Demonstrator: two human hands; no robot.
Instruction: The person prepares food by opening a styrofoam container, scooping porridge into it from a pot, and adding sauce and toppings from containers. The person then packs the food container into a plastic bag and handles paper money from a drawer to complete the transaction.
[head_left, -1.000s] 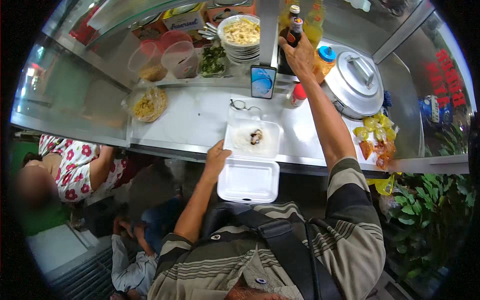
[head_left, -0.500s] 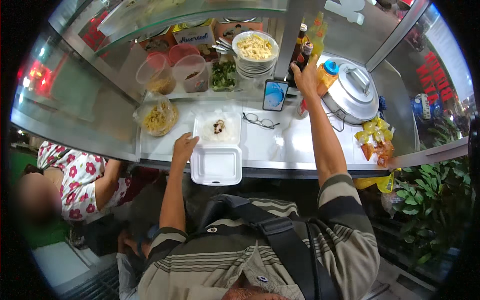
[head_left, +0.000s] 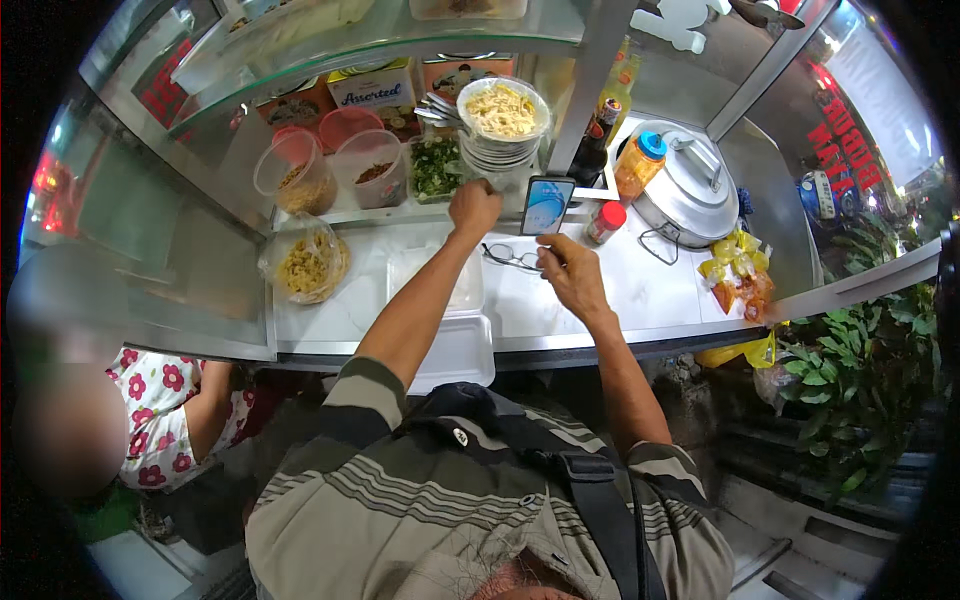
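Observation:
My left hand is closed, its fingers curled down just in front of a stack of plates and beside a tub of chopped greens; whatever it may hold is hidden. Beneath my left forearm lies an open white foam box, its lid toward me and its contents mostly covered. My right hand has thumb and fingers drawn together at the right end of a pair of eyeglasses, below a propped phone. I cannot make out anything in its fingers.
A bag of yellow food and plastic tubs stand left. At right are a dark sauce bottle, a red-capped shaker, a blue-capped bottle, a lidded metal pot and small sauce bags. A glass shelf overhangs.
My right hand has left the dark bottles and come down to the eyeglasses. From the foam box's edge, my left hand has moved up and right, across the box, toward the plates.

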